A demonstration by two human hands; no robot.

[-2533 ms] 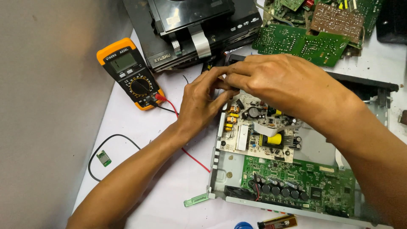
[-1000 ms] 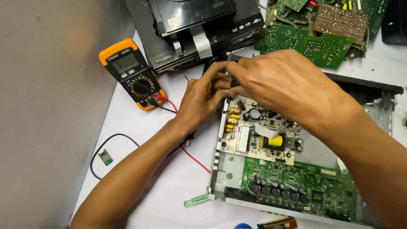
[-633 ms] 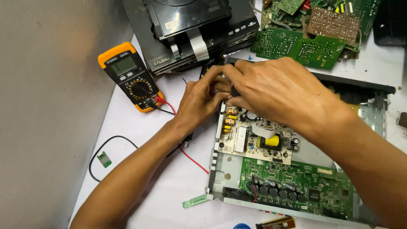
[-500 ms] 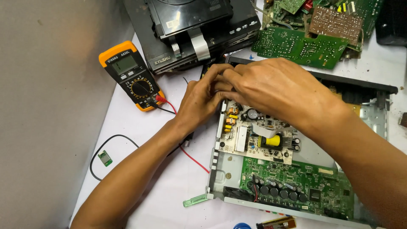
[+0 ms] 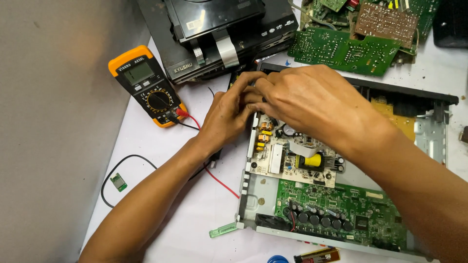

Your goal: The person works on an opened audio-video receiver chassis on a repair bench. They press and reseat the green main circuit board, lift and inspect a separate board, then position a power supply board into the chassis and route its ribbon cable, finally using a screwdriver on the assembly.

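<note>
Grip unclear: your left hand (image 5: 229,114) and right hand (image 5: 312,100) pinch together at board (image 5: 292,156) corner, fingertips hidden. Slip could bend components.

Both hands, left hand (image 5: 229,114) and right hand (image 5: 312,100), meet at the far-left corner of the pale power board (image 5: 287,156) inside an open metal chassis (image 5: 251,195); an orange multimeter (image 5: 146,85) lies far left.

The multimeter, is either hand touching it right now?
No, the multimeter lies apart on the table, while the left hand and right hand meet over the open chassis.
</note>
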